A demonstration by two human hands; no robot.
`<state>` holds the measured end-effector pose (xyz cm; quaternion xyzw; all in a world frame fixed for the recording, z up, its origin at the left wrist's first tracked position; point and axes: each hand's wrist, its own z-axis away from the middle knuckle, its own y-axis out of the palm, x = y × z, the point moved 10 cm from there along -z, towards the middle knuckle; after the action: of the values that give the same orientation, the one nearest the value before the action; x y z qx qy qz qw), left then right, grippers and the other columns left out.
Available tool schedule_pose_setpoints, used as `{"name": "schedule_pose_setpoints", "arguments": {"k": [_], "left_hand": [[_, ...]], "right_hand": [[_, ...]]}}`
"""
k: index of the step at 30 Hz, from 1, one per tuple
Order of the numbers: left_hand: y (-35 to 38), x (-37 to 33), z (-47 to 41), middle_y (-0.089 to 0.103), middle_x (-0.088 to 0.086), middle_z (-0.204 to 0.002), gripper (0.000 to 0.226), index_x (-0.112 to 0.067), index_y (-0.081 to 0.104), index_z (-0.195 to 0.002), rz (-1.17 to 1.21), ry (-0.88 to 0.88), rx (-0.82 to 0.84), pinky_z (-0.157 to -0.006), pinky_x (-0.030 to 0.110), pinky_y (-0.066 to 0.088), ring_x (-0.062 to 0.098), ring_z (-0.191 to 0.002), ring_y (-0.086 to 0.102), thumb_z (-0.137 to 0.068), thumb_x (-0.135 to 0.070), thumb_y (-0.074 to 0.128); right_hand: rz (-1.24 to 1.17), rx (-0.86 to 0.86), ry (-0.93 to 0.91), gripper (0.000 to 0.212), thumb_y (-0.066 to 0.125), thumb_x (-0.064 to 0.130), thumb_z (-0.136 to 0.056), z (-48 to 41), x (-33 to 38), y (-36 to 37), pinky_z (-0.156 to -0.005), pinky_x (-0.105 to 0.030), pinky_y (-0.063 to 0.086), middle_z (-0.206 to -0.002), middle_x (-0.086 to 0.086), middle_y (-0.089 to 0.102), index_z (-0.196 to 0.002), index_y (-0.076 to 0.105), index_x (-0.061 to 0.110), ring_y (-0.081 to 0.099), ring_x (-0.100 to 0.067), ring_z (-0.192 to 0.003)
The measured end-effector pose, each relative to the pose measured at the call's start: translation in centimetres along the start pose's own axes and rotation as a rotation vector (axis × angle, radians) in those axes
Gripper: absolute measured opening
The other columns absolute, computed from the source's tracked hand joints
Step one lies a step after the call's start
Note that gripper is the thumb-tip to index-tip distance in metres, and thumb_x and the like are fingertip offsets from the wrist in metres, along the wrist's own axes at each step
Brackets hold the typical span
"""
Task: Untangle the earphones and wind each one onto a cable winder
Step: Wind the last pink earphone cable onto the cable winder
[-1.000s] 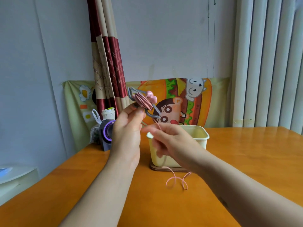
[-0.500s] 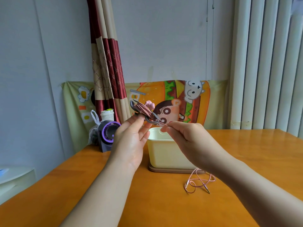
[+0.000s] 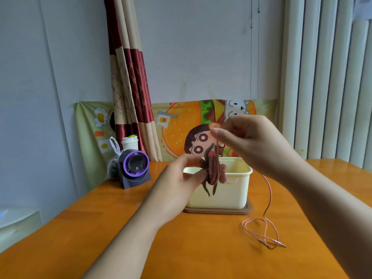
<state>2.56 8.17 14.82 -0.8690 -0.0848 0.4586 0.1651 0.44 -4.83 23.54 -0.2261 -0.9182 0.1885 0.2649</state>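
My left hand (image 3: pixel 182 178) pinches a dark grey cable winder (image 3: pixel 210 174) in front of the cream box, with several turns of pink earphone cable wrapped round its middle. My right hand (image 3: pixel 247 141) is raised above and to the right of it, thumb and fingers pinching the pink cable (image 3: pixel 268 200). From that hand the loose cable drops down to the table, where it lies in loops ending in the plug (image 3: pixel 279 243).
A cream plastic box (image 3: pixel 229 196) stands on a brown lid in the middle of the orange table (image 3: pixel 201 248). A purple-ringed small fan (image 3: pixel 135 168), a cup and a plastic bag sit at the far left corner. Curtain and blinds are behind.
My left hand lowered the winder and turned it upright in front of the box. My right hand rose to the right, drawing the cable up; the loose loops on the table shifted right.
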Motion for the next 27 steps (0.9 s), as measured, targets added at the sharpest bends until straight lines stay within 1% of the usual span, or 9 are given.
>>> {"name": "schedule_pose_setpoints", "arguments": {"k": [5, 8, 11, 14, 16, 18, 21, 24, 27], "left_hand": [[0.4, -0.7, 0.3, 0.072, -0.023, -0.09, 0.012, -0.028, 0.062, -0.099, 0.013, 0.027, 0.067, -0.08, 0.009, 0.044, -0.003, -0.09, 0.067, -0.094, -0.018, 0.059], [0.4, -0.8, 0.3, 0.074, -0.01, -0.099, 0.015, -0.023, 0.063, -0.107, 0.066, 0.039, 0.112, -0.093, 0.023, 0.048, 0.007, -0.098, 0.069, -0.093, -0.018, 0.061], [1.0, -0.8, 0.3, 0.073, 0.002, -0.11, 0.026, -0.015, 0.064, -0.114, 0.149, 0.042, 0.166, -0.101, 0.032, 0.047, 0.016, -0.107, 0.067, -0.089, -0.022, 0.063], [0.9, -0.5, 0.3, 0.071, 0.004, -0.114, 0.028, -0.017, 0.066, -0.113, 0.222, 0.037, 0.149, -0.103, 0.036, 0.046, 0.018, -0.112, 0.064, -0.086, -0.021, 0.064], [0.9, 0.0, 0.3, 0.071, 0.004, -0.114, 0.028, -0.018, 0.067, -0.113, 0.243, 0.025, 0.139, -0.103, 0.037, 0.046, 0.02, -0.113, 0.063, -0.085, -0.02, 0.065], [0.8, 0.4, 0.3, 0.071, 0.003, -0.112, 0.028, -0.017, 0.067, -0.112, 0.235, 0.014, 0.131, -0.103, 0.038, 0.047, 0.022, -0.113, 0.063, -0.084, -0.021, 0.065], [1.3, 0.7, 0.5, 0.073, 0.007, -0.109, 0.025, -0.012, 0.066, -0.111, 0.185, 0.007, 0.182, -0.104, 0.044, 0.045, 0.025, -0.108, 0.067, -0.088, -0.021, 0.063], [1.2, 0.7, 0.5, 0.074, 0.003, -0.106, 0.024, -0.012, 0.065, -0.111, 0.14, 0.0, 0.178, -0.101, 0.041, 0.048, 0.021, -0.103, 0.069, -0.089, -0.02, 0.062], [0.8, 0.3, 0.2, 0.074, 0.002, -0.105, 0.024, -0.014, 0.065, -0.111, 0.127, 0.02, 0.135, -0.096, 0.029, 0.05, 0.015, -0.1, 0.069, -0.087, -0.018, 0.063]], "right_hand": [[-0.084, -0.008, 0.066, 0.036, 0.063, 0.039, -0.084, -0.3, -1.7, -0.1, -0.042, -0.009, 0.027, -0.044, 0.013, 0.041, -0.07, 0.062, 0.006, 0.038, -0.003, -0.041], [-0.266, 0.012, 0.179, 0.039, 0.06, 0.049, -0.076, 0.1, -3.7, 0.7, -0.047, -0.013, 0.031, -0.047, 0.012, 0.042, -0.067, 0.06, 0.011, 0.036, -0.001, -0.044], [-0.54, 0.09, 0.296, 0.054, 0.066, 0.056, -0.074, 0.7, -5.5, 3.1, -0.064, -0.029, 0.041, -0.061, -0.002, 0.053, -0.07, 0.06, 0.003, 0.046, -0.015, -0.059], [-0.767, 0.183, 0.416, 0.079, 0.065, 0.059, -0.077, 1.8, -6.2, 5.3, -0.089, -0.056, 0.043, -0.092, -0.032, 0.057, -0.101, 0.054, -0.015, 0.052, -0.034, -0.084], [-0.833, 0.216, 0.469, 0.076, 0.059, 0.053, -0.081, 2.3, -6.4, 6.3, -0.099, -0.058, 0.04, -0.106, -0.042, 0.053, -0.111, 0.052, -0.016, 0.054, -0.038, -0.09], [-0.863, 0.202, 0.485, 0.081, 0.065, 0.056, -0.076, 2.4, -6.4, 6.4, -0.091, -0.057, 0.041, -0.095, -0.043, 0.043, -0.11, 0.05, -0.016, 0.046, -0.043, -0.084], [-0.875, 0.144, 0.446, 0.086, 0.072, 0.061, -0.071, 1.7, -6.5, 5.6, -0.079, -0.044, 0.029, -0.085, -0.018, 0.039, -0.103, 0.049, -0.016, 0.03, -0.032, -0.08], [-0.823, 0.114, 0.414, 0.08, 0.069, 0.059, -0.072, 1.0, -6.4, 4.9, -0.075, -0.042, 0.033, -0.071, -0.014, 0.044, -0.102, 0.053, -0.014, 0.033, -0.028, -0.071], [-0.774, 0.112, 0.428, 0.064, 0.07, 0.059, -0.072, 1.1, -7.2, 5.2, -0.07, -0.038, 0.035, -0.068, -0.012, 0.045, -0.086, 0.058, -0.003, 0.035, -0.027, -0.066]]}}
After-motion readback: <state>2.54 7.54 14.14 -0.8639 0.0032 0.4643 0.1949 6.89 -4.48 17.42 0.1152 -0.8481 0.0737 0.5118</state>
